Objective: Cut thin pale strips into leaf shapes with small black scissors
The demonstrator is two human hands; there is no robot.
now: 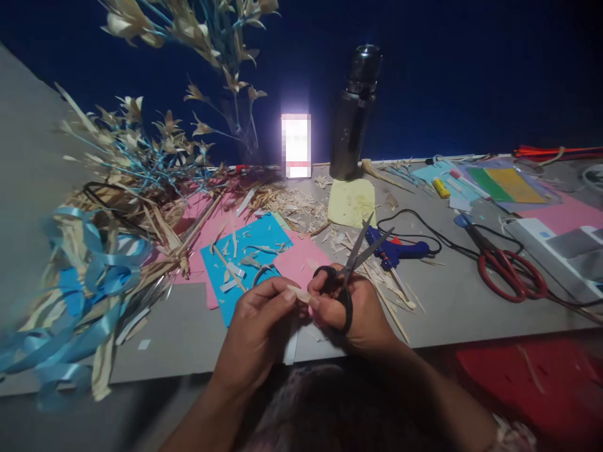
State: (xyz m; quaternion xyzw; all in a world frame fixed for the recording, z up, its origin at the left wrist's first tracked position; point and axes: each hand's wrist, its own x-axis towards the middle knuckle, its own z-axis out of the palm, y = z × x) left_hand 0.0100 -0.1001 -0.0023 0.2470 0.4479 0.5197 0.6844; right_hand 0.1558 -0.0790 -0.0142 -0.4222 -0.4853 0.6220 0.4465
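At the table's front edge, my left hand [261, 323] pinches a small pale strip of dried husk [298, 292] between thumb and fingers. My right hand [367, 317] has black-handled scissors [349, 275] hooked on its fingers, with the blades parted and pointing up and away. Its thumb and fingertip also touch the right end of the strip. Something pink shows under the right fingertips, too hidden to name. Just beyond the hands lie a blue sheet [259, 235] and a pink sheet [301, 257], with husk scraps on the blue one.
A blue glue gun [400, 250] and red-handled scissors [502, 273] lie to the right, near a white power strip [556, 257]. A dark bottle [353, 125] and a lit phone [296, 147] stand behind. Husk flowers [155, 141] and blue ribbon [85, 257] fill the left.
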